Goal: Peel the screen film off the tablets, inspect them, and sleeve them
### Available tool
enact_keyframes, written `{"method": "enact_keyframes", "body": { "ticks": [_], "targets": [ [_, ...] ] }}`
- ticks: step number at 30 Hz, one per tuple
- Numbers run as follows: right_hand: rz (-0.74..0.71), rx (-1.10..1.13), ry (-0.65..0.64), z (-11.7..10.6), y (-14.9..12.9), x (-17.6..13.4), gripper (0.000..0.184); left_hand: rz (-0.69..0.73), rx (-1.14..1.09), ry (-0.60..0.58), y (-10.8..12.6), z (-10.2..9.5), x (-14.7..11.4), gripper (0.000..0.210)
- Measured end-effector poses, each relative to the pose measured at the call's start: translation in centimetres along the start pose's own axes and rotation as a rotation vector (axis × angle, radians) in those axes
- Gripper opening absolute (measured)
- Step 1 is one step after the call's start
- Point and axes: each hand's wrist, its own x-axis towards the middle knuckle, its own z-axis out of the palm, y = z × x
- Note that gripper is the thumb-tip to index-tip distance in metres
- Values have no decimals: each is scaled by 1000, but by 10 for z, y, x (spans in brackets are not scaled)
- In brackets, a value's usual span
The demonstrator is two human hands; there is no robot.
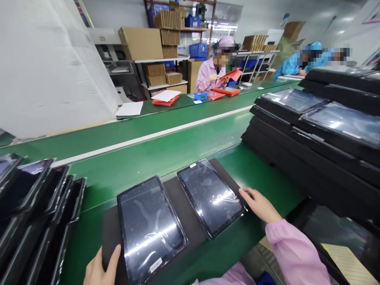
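Two tablet screens in clear film, a left one and a right one, lie side by side on a black foam sheet. Each carries a small white label, at the near end on the left one and at the far end on the right one. My left hand grips the sheet's left edge, with the thumb on top. At the right edge, my right hand pinches the sheet, its lower fingers partly hidden.
Film-wrapped screens are stacked at the left. On the right stands a tall pile of black sheets bearing more screens. Beyond the green workbench, a person in pink handles red pieces. Cartons stand behind.
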Motion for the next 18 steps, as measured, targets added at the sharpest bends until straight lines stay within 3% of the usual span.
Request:
{"method": "enact_keyframes", "body": {
  "ticks": [4,8,10,12,14,16,18],
  "targets": [
    [-114,-63,76,8,-21,17,61,22,23,-20,25,-5,-5,97],
    [-347,-106,66,9,-66,49,71,120,80,104,46,-2,-14,104],
    [-524,-122,-3,9,-97,75,75,224,150,218,52,2,-20,100],
    [-693,-132,-114,12,-129,103,75,427,217,287,60,9,-28,89],
    [-775,-158,-201,19,-156,128,70,687,268,208,71,20,-39,71],
    [-795,-197,-258,28,-172,143,52,918,300,13,84,33,-50,59],
    [-792,-230,-260,35,-178,147,45,1052,317,-179,98,45,-57,60]
  ]
}}
